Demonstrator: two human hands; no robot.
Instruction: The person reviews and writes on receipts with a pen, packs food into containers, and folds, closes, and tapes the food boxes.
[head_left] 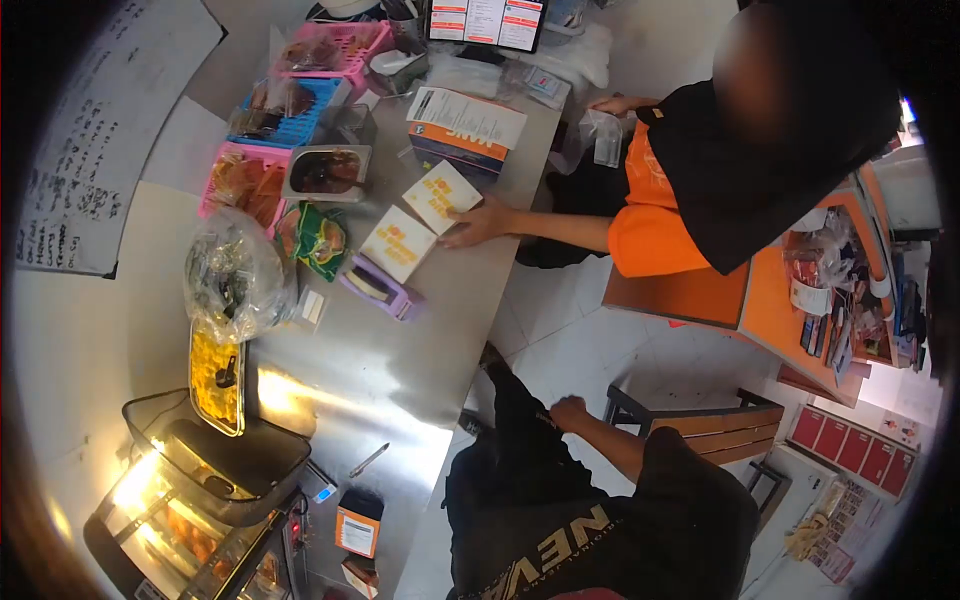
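My right hand [569, 412] is curled into a fist in front of my dark trousers, with nothing visible in it. It is apart from the steel counter [430, 365]. My left hand is out of frame. On the counter, a co-worker's hand [478, 222] touches two white boxes with yellow lettering: one box [440, 197] leans towards the back and the other box [398, 244] lies closer to me. Beside them is a purple tape dispenser [382, 287]. A pen [370, 459] lies on the counter to the left of my body.
Along the wall side are a metal tub of dark sauce [327, 174], a large plastic bag [240, 275], a tray of yellow food [217, 375] and a lit glass food case [190, 525]. A co-worker in an orange shirt [655, 235] stands opposite. A wooden bench [715, 430] is at right.
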